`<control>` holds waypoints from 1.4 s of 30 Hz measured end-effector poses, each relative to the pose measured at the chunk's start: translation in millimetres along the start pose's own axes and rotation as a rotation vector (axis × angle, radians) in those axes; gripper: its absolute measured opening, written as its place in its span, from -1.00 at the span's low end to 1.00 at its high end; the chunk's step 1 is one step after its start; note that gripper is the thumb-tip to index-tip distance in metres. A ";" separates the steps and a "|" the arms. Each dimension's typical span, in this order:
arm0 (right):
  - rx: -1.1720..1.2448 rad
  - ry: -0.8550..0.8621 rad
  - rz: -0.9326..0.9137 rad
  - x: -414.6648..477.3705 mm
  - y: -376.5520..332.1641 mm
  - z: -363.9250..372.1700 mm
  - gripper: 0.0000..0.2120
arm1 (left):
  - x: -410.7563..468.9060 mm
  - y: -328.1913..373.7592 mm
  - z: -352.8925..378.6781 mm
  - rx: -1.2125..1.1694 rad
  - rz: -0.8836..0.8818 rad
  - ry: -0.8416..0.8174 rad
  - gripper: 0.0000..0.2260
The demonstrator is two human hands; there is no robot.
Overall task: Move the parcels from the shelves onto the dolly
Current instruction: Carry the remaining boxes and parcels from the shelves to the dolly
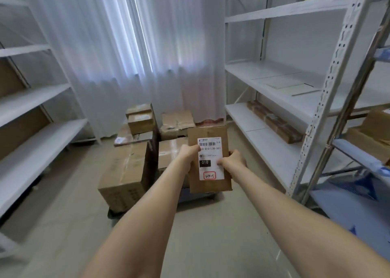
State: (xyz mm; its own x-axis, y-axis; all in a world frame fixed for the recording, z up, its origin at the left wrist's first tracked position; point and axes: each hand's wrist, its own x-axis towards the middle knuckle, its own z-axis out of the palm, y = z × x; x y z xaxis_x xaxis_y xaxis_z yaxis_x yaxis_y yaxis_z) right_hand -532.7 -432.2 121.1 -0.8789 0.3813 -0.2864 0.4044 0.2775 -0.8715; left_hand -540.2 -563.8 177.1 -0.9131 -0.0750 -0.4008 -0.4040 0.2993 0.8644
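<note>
Both arms reach forward, holding a flat brown parcel in the air between them, its white label facing the camera. The left hand grips the parcel's left edge and the right hand grips its right edge. Each thumb presses on the label, and the other fingers wrap round behind, out of sight. Just beyond and below the parcel stands the dolly, loaded with cardboard boxes: a large box at the near left and two small boxes stacked farther back. On the right are white shelves, where a long brown package lies on a low shelf. More shelves line the left side. A white curtain hangs across the far wall.
</note>
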 end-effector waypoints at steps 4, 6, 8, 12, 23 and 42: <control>-0.064 -0.059 0.001 22.2 -14.8 55.1 -0.67 | 34.3 -14.4 -40.2 -0.018 -0.066 0.063 -0.71; -0.088 -0.096 0.002 30.8 -21.3 77.4 -0.69 | 50.3 -20.0 -57.5 -0.020 -0.088 0.086 -0.72; -0.122 -0.125 0.000 41.5 -26.3 100.4 -0.70 | 67.7 -25.9 -74.0 -0.022 -0.102 0.102 -0.71; -0.145 -0.177 -0.002 65.5 -33.3 136.6 -0.65 | 101.1 -33.8 -95.3 -0.026 -0.125 0.121 -0.67; -0.104 -0.317 0.032 174.1 -67.9 201.9 -0.72 | 217.3 -22.4 -121.2 -0.046 -0.182 0.162 -0.57; -0.017 -0.563 0.150 309.9 -127.1 315.1 -0.85 | 378.7 -9.3 -174.0 -0.024 -0.363 0.290 -0.60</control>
State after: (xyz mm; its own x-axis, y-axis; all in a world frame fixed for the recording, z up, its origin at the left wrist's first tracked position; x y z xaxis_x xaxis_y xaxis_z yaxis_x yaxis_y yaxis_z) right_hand -936.1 -627.1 17.6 -0.8092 -0.1087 -0.5774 0.5344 0.2723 -0.8002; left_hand -891.8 -760.5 70.1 -0.6885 -0.4345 -0.5806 -0.6986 0.1823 0.6919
